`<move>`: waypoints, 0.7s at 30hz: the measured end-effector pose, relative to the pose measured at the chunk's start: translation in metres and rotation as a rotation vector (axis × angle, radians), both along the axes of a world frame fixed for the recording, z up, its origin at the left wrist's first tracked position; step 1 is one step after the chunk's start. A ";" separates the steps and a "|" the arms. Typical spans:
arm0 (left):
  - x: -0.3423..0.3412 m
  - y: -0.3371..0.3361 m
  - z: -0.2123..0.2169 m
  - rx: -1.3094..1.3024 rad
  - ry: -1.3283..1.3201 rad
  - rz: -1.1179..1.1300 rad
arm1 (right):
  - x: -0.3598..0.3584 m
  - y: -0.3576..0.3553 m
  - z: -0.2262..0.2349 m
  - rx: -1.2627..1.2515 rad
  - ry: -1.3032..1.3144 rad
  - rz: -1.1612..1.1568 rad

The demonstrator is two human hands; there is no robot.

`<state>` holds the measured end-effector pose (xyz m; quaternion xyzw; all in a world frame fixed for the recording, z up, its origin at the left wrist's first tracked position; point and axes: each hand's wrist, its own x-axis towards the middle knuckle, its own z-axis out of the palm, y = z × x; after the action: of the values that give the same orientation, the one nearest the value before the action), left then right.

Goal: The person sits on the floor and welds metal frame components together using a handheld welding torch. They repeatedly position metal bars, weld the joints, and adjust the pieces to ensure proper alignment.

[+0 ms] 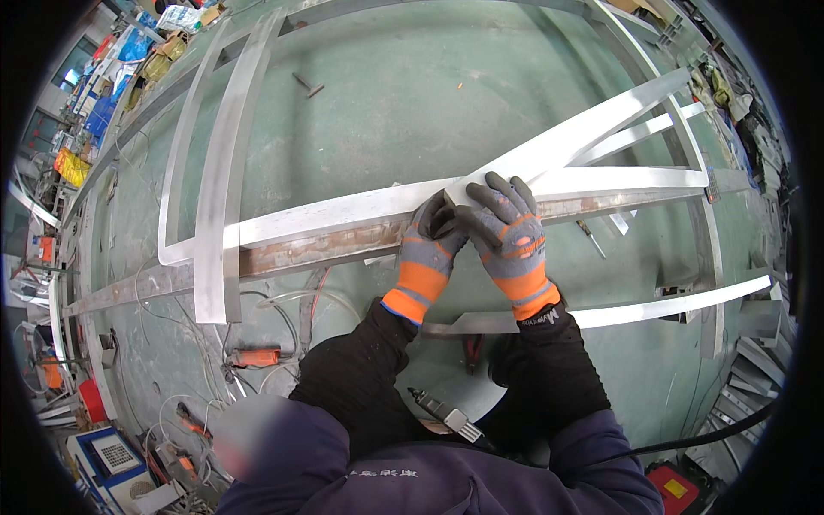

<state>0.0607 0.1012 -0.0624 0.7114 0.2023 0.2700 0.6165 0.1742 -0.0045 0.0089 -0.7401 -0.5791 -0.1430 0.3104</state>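
Both my hands wear grey-and-orange gloves and meet at the near end of a silvery metal bar (592,124), which slants up to the right. My left hand (427,245) is closed, its fingers curled at the bar's end corner. Over the same end, the fingers of my right hand (509,232) are bent round its edge. The slanted bar lies across a long bright frame bar (335,208), which rests along a brownish, rusty-looking beam (318,247). What the left fingertips press on is partly hidden.
A flat metal bar (219,172) crosses the frame at left. On the green floor lie a hammer (307,85), a screwdriver (590,239) and an orange-handled tool (257,357) among cables. Another bar (674,309) stretches right of my forearm. A power tool (451,418) lies near my body.
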 end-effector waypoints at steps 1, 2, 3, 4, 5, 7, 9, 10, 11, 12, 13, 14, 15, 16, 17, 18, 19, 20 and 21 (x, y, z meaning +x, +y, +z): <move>0.000 0.000 0.000 -0.077 -0.020 0.002 | 0.000 0.000 0.000 -0.002 -0.004 0.003; 0.000 -0.001 -0.001 -0.153 -0.040 0.004 | -0.001 0.000 0.000 -0.004 -0.009 0.006; 0.001 -0.002 0.000 -0.230 -0.060 0.006 | 0.000 0.000 0.000 -0.006 -0.013 0.009; 0.002 -0.003 0.001 -0.256 -0.080 0.021 | 0.000 -0.001 0.001 -0.003 0.009 0.020; 0.002 -0.003 0.003 -0.281 -0.100 0.036 | 0.001 -0.001 0.004 -0.001 0.032 0.031; 0.003 -0.005 0.007 -0.322 -0.112 0.051 | 0.003 -0.004 0.004 0.031 0.093 0.051; 0.004 -0.005 0.009 -0.347 -0.100 0.057 | 0.008 -0.006 0.000 0.093 0.169 0.077; 0.004 -0.004 0.008 -0.336 -0.092 0.038 | 0.006 -0.005 0.002 0.108 0.208 0.056; 0.004 -0.003 0.007 -0.325 -0.084 0.020 | 0.007 -0.005 0.001 0.107 0.203 0.061; 0.004 -0.003 0.007 -0.313 -0.077 0.000 | 0.007 -0.006 0.000 0.106 0.198 0.064; 0.004 -0.004 0.007 -0.338 -0.082 0.009 | 0.008 -0.007 -0.001 0.105 0.192 0.067; 0.005 -0.004 0.007 -0.364 -0.087 0.016 | 0.008 -0.007 -0.001 0.108 0.185 0.065; 0.005 -0.005 0.007 -0.389 -0.092 0.026 | 0.007 -0.007 -0.001 0.112 0.179 0.065; 0.006 -0.006 0.007 -0.417 -0.114 0.042 | 0.006 -0.006 -0.001 0.116 0.173 0.064; 0.007 -0.006 0.006 -0.445 -0.137 0.057 | 0.006 -0.006 -0.001 0.120 0.169 0.063; 0.007 -0.006 0.005 -0.473 -0.158 0.074 | 0.007 -0.005 -0.003 0.124 0.167 0.064; 0.007 -0.006 0.004 -0.473 -0.156 0.071 | 0.007 -0.005 -0.004 0.127 0.164 0.064; 0.007 -0.005 0.004 -0.473 -0.153 0.068 | 0.006 -0.004 -0.004 0.128 0.164 0.062; 0.007 -0.005 0.004 -0.473 -0.152 0.062 | 0.005 -0.004 -0.003 0.129 0.162 0.058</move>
<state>0.0677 0.0963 -0.0583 0.5184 0.2348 0.2867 0.7707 0.1796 -0.0084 0.0056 -0.7108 -0.5629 -0.1105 0.4071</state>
